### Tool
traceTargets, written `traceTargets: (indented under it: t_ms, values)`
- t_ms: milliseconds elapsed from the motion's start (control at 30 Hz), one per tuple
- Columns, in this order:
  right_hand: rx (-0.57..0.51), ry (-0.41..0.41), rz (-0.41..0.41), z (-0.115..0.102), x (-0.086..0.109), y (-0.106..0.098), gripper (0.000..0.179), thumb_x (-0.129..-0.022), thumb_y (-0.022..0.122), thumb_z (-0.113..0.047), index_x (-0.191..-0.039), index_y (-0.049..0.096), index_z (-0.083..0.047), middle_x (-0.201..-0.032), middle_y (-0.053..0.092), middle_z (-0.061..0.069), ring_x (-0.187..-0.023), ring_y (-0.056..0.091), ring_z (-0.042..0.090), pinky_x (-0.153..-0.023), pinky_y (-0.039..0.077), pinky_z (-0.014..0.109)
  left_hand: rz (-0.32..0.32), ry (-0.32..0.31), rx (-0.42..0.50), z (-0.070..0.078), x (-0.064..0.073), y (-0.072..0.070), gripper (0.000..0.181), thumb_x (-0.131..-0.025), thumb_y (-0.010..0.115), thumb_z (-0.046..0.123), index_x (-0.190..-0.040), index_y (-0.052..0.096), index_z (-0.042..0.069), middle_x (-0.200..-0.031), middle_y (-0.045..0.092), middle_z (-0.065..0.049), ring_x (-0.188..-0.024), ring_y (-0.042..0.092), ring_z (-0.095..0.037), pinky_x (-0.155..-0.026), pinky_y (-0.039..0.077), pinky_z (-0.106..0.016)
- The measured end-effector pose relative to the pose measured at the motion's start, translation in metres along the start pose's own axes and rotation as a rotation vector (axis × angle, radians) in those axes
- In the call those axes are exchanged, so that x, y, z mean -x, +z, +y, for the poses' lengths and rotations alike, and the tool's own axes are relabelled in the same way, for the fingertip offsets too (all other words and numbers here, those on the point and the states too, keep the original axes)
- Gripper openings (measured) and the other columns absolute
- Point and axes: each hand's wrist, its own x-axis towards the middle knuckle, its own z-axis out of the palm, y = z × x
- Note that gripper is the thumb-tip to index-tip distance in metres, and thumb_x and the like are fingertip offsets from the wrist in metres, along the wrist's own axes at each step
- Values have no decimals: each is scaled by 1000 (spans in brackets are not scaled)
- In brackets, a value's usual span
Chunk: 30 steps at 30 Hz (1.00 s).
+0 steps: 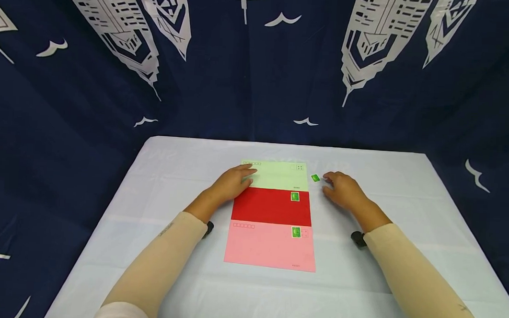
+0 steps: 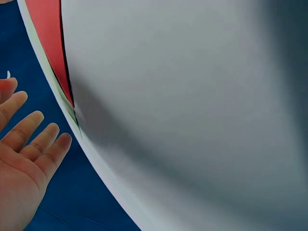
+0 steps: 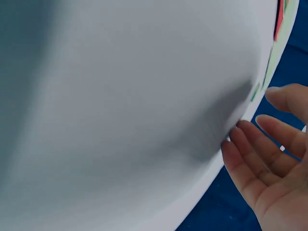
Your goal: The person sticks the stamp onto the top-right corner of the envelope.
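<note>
1. Left of the red envelope: tan cloth left sleeve, cut off below.
2. At its far left corner: left grip, relaxed, fingers extended, nothing held; pale green envelope's left edge hidden underneath.
3. Directly beyond red, that smooth, flat green rectangle; directly nearer, a pink envelope. Small print illegible.
4. On red's right part, a green stamp, pale-bordered; another on pink.
5. Past red's far right corner: loose green stamp, tilted, flat on the white, faintly creased table.
6. Farther right of red: right grip, loosely bent, unclosed, holding nothing, just beside the loose stamp. In wrist views, envelopes only slivers.
</note>
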Motion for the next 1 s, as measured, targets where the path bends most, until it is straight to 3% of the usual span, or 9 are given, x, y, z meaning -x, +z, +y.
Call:
traceTargets:
  t_ms: [300,533,733,1000]
  values:
    - [46,-27,-31,3,-15,-5,49,-97,64,-11,-141,54,5,-125,65,23,-120,59,39,-112,44,56,-43,-18,3,0,-7,-1,46,-105,52,23,-151,50,14,-163,39,-8,-153,34,-26,-127,27,-43]
    - [62,-65,-31,5,-24,-2,49,-95,67,-10,-141,55,3,-137,59,24,-130,54,41,-115,41,56,-55,-3,-35,-3,-15,0,47,-104,54,23,-150,51,12,-161,42,-10,-151,37,-27,-127,28,-42]
    - [78,-99,-10,7,-28,-5,45,-94,68,-8,-136,58,3,-130,63,23,-122,58,38,-113,45,54,-90,-18,-63,-1,-21,1,46,-106,50,26,-151,50,13,-162,41,-9,-152,35,-26,-127,27,-41]
    - [84,-81,-65,2,-33,-9,45,-94,68,-10,-137,58,0,-109,65,15,-99,57,29,-101,53,49,-128,-14,-135,3,-26,1,45,-107,48,21,-151,49,10,-162,39,-10,-154,31,-28,-128,25,-40]
